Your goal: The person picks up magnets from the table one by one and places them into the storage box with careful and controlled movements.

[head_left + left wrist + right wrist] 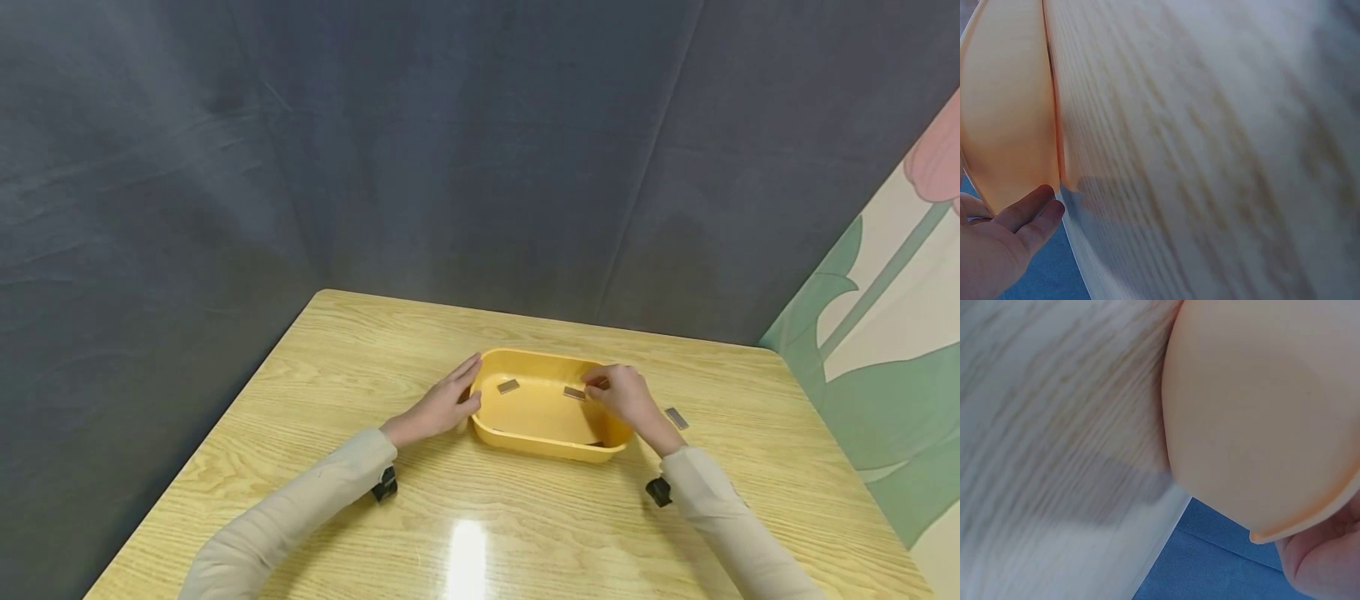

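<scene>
A yellow plastic tub stands on the table. My left hand is at its left end, fingers and thumb spread about the rim; in the left wrist view, extended fingers touch the outer wall. My right hand reaches over the right end, fingers bent down inside. Close by its fingertips is a small flat rectangular piece; I cannot tell whether they pinch anything. Another such piece leans near the far left of the tub. The right wrist view shows the tub wall hiding the fingertips.
Another small grey rectangular piece lies on the wooden table, right of the tub near my right wrist. A dark piece shows at the tub's near right. Dark cloth hangs behind; a flower-patterned surface borders the right.
</scene>
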Tool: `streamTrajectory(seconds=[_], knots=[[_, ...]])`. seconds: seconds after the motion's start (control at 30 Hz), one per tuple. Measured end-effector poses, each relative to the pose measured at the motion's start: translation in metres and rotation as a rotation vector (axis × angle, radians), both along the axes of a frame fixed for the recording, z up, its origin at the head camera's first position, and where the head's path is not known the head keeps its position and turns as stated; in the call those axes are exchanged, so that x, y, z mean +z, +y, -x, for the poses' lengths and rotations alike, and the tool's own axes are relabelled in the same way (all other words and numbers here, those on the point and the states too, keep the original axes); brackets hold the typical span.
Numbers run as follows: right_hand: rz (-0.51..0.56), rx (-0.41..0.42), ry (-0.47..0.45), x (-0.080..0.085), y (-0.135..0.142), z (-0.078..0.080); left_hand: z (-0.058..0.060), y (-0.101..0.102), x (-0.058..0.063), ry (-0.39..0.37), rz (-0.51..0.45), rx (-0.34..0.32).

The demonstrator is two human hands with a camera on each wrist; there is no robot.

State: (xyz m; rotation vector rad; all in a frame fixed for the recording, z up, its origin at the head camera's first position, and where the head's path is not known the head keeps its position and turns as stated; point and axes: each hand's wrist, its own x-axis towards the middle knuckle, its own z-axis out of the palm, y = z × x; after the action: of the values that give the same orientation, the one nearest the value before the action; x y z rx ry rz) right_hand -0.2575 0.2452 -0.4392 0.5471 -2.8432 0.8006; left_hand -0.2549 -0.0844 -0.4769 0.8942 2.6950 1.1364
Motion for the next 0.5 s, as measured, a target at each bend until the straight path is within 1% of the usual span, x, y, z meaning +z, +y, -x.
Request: streamTrajectory(seconds=[0.27,0.5], knots=[[0.019,-0.003,-0.032,0.0024,0.0026,-0.0009,-0.0001,0.0016,0.0020,-0.002,0.000,0.000],[0.025,-0.007,-0.024,0.0038,0.0053,-0.0022,0.0005,0.0013,0.0012,0.001,0.002,0.005]])
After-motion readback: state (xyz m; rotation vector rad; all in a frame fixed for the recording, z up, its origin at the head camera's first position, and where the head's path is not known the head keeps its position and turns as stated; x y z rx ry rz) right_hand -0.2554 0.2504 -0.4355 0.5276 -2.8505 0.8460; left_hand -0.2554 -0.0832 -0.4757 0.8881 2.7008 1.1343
